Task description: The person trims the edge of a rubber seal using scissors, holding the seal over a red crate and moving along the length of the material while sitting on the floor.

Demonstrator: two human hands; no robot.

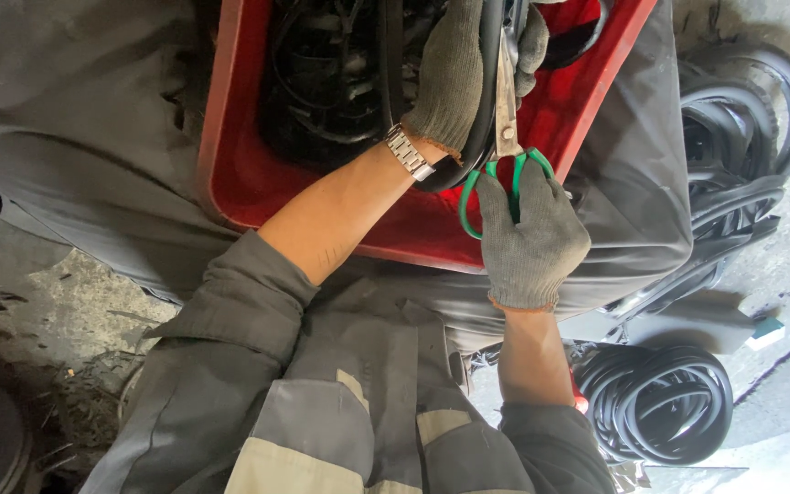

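Head view, looking down onto lap. Left hand (454,69), in a grey knit glove, closed around a black rubber strip (485,101); strip runs down out of the fist and curves back under the wrist, close to a metal wristwatch (409,153). Right hand (530,233), same kind of glove, fingers through the green loops of a pair of scissors (507,119), gripping them firmly; metal blades point up and lie right alongside the strip, just beside the left palm. Whether the blades are parted or shut on the strip cannot be told, since the glove covers the tips. Both hands sit over a red plastic tray (230,174) resting on the person's grey-clad knees; tray holds a tangle of black rubber pieces (331,82) at its far end, bare red floor nearer the body. Grey work jacket sleeves pushed up on both forearms. On the concrete floor (779,402) to the right: a coiled bundle of black rubber rings (660,402) near the right elbow, and a looser pile of black hoops (742,119) further up, beside the tray.
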